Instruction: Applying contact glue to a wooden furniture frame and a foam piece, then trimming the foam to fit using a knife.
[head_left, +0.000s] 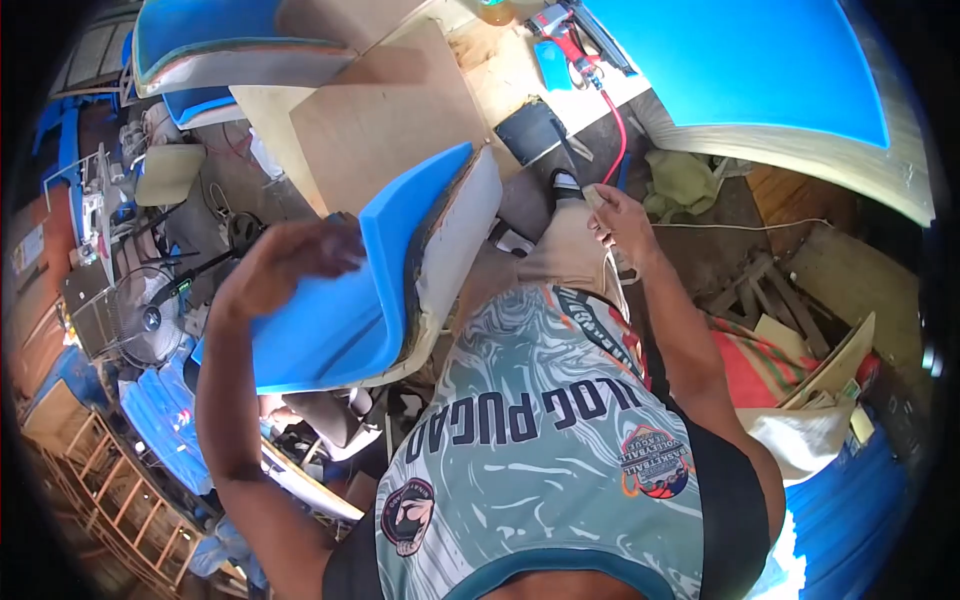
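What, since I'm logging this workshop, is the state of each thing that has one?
Left hand: blurred, fingers bent
Right hand: fingers curled, grip unclear
Blue pad: bent, backed by pale shell
Red tool: lying down, hose attached
Fan: caged, spin unclear
Green cloth: crumpled

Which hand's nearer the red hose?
Right. The right hand is just below the visible lower end of the red hose in the picture; the left hand is far off to its left, over the curved blue panel.
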